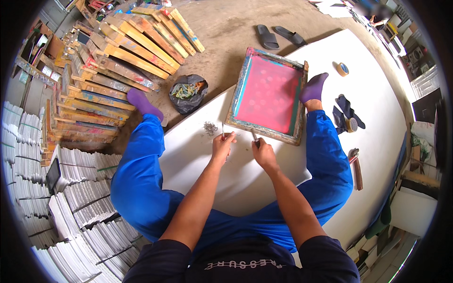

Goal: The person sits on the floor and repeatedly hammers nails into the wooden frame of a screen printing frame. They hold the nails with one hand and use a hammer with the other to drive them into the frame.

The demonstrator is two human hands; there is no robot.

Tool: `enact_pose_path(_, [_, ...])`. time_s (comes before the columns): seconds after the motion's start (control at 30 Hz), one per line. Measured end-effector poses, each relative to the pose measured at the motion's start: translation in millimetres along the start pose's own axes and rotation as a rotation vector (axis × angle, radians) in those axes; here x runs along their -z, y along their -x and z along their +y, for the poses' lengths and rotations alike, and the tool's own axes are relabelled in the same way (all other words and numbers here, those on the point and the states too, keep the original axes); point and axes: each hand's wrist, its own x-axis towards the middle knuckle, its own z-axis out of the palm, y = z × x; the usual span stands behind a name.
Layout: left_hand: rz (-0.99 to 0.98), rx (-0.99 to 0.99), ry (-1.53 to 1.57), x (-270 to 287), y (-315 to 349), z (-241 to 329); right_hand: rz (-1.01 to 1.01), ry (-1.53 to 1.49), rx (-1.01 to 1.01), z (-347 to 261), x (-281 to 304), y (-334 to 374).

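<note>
A wooden screen-printing frame with pink mesh lies tilted in front of me, its near edge toward my hands. My left hand is closed around a slim metal tool that points up beside the frame's near left corner; its kind is unclear. Closed too, my right hand grips a small dark-handled tool, its tip at the frame's near edge. I cannot tell whether it is a blade or a screwdriver. A heap of small metal bits, like pulled staples, sits left of my left hand.
My legs spread around the white board. Tape, dark cloth pieces and a hammer-like tool lie right. Beyond are slippers; left, a black scrap bag, stacked wooden frames and paper stacks. A person is far right.
</note>
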Motion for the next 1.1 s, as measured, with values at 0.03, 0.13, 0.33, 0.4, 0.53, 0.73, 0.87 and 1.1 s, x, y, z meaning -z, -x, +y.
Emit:
enact_pose_path(0.03, [-0.052,0.001,0.041,-2,3,3,-0.042,-0.01,0.03,0,-2,4])
enact_pose_path(0.13, [-0.147,0.015,0.105,-1,6,6,-0.168,-0.056,0.103,-8,-6,17])
enact_pose_path(0.33, [-0.172,0.073,0.124,9,8,9,-0.42,-0.22,0.011,-12,-10,14])
enact_pose_path(0.4, [-0.175,0.068,0.126,12,6,6,-0.526,-0.341,-0.039,-16,-4,14])
enact_pose_path(0.53, [-0.081,0.054,-0.003,11,-1,4,-0.649,-0.585,-0.1,-7,-5,9])
enact_pose_path(0.73, [0.354,0.067,-0.186,37,-20,-4,-0.634,-0.721,-0.338,7,21,-2])
enact_pose_path(0.87, [0.58,-0.013,-0.266,72,-49,-33,-0.558,-0.704,-0.416,17,38,-18])
enact_pose_path(1.1, [0.546,0.032,-0.269,39,-41,-21,-0.566,-0.66,-0.478,29,57,-36])
